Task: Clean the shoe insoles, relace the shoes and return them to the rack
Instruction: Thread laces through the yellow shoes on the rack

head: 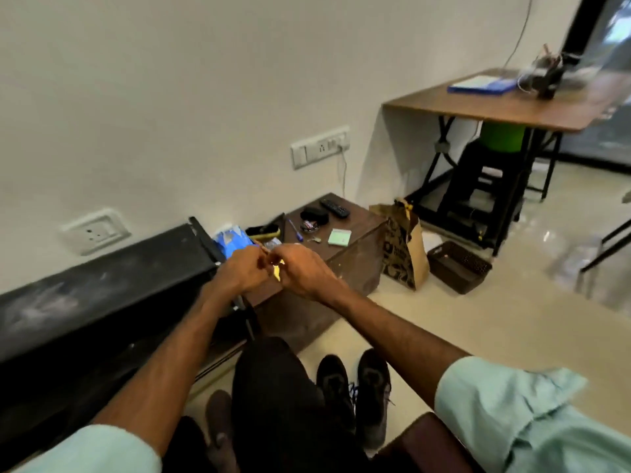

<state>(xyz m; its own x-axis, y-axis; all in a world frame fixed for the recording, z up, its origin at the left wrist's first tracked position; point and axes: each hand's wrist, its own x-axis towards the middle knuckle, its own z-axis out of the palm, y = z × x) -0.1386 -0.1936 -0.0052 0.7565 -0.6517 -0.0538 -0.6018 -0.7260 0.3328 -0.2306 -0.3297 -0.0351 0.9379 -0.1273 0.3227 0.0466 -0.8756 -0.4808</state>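
Note:
My left hand [244, 272] and my right hand [304, 273] meet above the near corner of a brown wooden box [355, 257]. Both are closed on a small yellow thing [277, 274] pinched between the fingertips; what it is I cannot tell. Two black shoes [355, 390] stand side by side on the floor by my knee, with loose lace ends between them. A grey insole-shaped piece [218, 421] lies on the floor to their left. The long black rack [102, 295] runs along the wall on my left.
On the box lie a blue packet [232, 241], a shoe brush [263, 232], a polish tin [309, 225], a remote [334, 207], a pen [295, 230] and a green pad [339, 237]. A paper bag [404, 257] and a brown basket [457, 266] stand to the right, before a wooden table [512, 107].

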